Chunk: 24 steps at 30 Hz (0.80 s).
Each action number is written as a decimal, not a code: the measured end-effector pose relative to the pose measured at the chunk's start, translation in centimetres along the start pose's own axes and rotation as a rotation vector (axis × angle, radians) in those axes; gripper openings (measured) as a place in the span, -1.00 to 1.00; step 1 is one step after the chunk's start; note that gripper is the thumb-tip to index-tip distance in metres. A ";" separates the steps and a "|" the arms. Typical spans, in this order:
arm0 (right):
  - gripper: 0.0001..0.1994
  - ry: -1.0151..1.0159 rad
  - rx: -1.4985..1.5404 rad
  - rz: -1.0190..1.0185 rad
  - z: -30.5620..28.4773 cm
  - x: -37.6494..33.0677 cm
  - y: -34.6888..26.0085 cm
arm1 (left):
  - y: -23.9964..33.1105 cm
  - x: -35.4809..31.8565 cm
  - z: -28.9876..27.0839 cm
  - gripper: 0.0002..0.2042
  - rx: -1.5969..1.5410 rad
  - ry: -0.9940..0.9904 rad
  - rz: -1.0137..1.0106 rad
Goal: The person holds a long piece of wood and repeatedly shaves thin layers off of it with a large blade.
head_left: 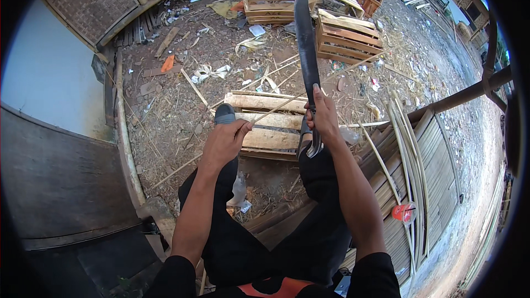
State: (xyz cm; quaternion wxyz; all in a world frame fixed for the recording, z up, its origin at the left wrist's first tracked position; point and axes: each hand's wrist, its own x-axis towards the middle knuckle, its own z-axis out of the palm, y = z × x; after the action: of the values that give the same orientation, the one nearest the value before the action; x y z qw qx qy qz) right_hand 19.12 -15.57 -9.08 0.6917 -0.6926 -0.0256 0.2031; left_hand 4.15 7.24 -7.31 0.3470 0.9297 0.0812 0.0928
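Observation:
My right hand (324, 111) is wrapped round the handle of a machete (307, 44), whose long dark blade points up and away from me. Between the thumb and fingers of my left hand (226, 139) is a thin bamboo strip (276, 108). It slants up to the right from that hand and passes by the machete near my right hand. Below both hands a wooden slatted crate (270, 139) lies on the ground between my feet. My left shoe (224, 112) rests at its left side.
More wooden crates (349, 38) stand ahead on littered dirt. To my right are long bamboo strips (406, 160) on a slatted bamboo platform (441, 176), with a red-and-clear plastic cup (404, 213). A pole (452, 95) crosses at right. A wall (52, 72) borders the left.

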 end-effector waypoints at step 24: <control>-0.37 -0.163 -0.122 0.079 3.4 -1.3 0.5 | 1.6 0.1 0.9 -0.66 0.035 0.005 -0.173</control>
State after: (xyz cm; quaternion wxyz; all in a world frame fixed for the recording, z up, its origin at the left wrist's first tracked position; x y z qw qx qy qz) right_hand 16.71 -12.79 -9.08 0.6353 -0.7152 -0.0668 0.2837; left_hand 4.60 5.48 -6.91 0.3372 0.9249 0.1635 0.0634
